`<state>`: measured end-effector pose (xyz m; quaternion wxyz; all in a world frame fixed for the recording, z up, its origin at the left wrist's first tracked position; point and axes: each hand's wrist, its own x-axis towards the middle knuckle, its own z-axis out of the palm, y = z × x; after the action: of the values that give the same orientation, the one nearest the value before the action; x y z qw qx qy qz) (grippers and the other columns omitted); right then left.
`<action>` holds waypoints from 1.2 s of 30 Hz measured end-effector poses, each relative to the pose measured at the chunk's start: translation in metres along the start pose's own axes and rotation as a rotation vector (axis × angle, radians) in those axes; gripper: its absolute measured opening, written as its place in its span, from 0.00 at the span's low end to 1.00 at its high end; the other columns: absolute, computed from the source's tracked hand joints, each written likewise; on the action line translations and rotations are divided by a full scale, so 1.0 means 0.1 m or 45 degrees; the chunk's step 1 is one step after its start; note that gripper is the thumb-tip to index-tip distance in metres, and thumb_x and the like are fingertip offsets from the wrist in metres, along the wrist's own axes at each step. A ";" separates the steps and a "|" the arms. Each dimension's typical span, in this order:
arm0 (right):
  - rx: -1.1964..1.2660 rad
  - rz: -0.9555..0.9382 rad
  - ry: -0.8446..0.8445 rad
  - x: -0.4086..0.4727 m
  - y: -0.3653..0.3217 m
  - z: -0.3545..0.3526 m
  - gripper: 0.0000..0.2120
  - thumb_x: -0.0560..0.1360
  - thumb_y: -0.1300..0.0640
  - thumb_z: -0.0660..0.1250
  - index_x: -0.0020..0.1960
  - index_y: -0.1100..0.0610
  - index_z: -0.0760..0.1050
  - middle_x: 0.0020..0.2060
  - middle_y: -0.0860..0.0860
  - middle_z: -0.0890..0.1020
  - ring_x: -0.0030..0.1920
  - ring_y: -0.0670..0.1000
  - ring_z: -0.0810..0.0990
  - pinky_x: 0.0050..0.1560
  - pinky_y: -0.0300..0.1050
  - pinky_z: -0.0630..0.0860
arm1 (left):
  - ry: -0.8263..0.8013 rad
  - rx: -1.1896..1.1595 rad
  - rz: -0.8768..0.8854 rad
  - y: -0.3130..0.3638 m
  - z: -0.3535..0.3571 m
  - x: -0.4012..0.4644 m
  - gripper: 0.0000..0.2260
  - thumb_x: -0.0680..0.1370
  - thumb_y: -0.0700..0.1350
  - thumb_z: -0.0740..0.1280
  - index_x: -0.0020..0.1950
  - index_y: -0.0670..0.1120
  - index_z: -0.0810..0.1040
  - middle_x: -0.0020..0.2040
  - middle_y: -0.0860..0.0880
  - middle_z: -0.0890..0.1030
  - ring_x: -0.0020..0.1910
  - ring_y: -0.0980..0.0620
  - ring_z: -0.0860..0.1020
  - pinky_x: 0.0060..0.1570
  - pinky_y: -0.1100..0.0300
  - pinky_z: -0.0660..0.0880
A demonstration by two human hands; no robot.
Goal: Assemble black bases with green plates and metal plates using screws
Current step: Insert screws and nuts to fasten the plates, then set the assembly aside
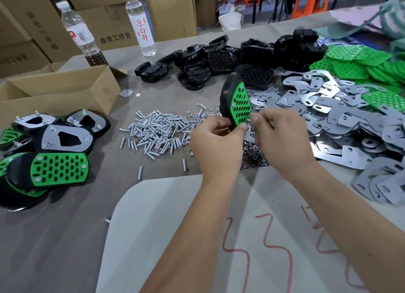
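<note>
Near the middle of the frame the left hand [215,143] is gripping the lower edge of a black base [226,95] that is standing tilted above the counter [65,238], with a green plate [241,104] lying against its face. The right hand [278,137] is pinching a small screw [248,121] at the lower corner of the green plate, fingers curled round it. Below and to the left of the hands a heap of loose screws [155,130] is lying on the counter, with a scatter of nuts [254,150] just under the hands. Across the top centre a pile of black bases [219,60] is sitting, and to the right a spread of metal plates [341,117] is reaching toward a stack of green plates [359,62] in the upper right. At the left edge finished pieces [57,150] are lying together, beside an open cardboard box [61,91] whose contents are hidden from view. Two bottles [140,23] are standing behind the box, the left one holding a brown liquid at its bottom.
</note>
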<state>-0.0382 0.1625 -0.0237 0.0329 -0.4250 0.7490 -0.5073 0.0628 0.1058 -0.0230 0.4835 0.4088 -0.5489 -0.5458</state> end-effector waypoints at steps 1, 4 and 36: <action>-0.075 -0.115 0.031 -0.01 -0.02 -0.01 0.19 0.82 0.59 0.66 0.33 0.59 0.71 0.25 0.51 0.73 0.28 0.54 0.70 0.34 0.49 0.63 | 0.000 0.003 0.016 0.01 0.00 -0.01 0.10 0.68 0.36 0.79 0.35 0.49 0.82 0.36 0.47 0.86 0.40 0.41 0.86 0.45 0.43 0.84; -0.320 -0.447 0.034 0.00 -0.09 -0.04 0.15 0.82 0.62 0.66 0.37 0.63 0.73 0.28 0.56 0.74 0.30 0.61 0.70 0.33 0.55 0.66 | -0.007 -0.117 -0.042 0.04 -0.04 0.04 0.12 0.70 0.31 0.77 0.34 0.47 0.82 0.36 0.43 0.86 0.37 0.39 0.84 0.45 0.42 0.84; 0.971 0.369 -0.348 0.15 0.15 -0.10 0.11 0.79 0.49 0.71 0.50 0.57 0.78 0.35 0.53 0.79 0.31 0.49 0.75 0.22 0.38 0.65 | -0.202 -0.569 -0.351 0.10 0.01 0.07 0.04 0.77 0.28 0.69 0.46 0.35 0.82 0.43 0.43 0.87 0.41 0.46 0.87 0.44 0.59 0.84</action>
<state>-0.0614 0.1621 -0.0251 0.3573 -0.3362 0.5487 -0.6770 0.0611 0.1000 -0.0128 0.4383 0.3186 -0.3903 -0.7443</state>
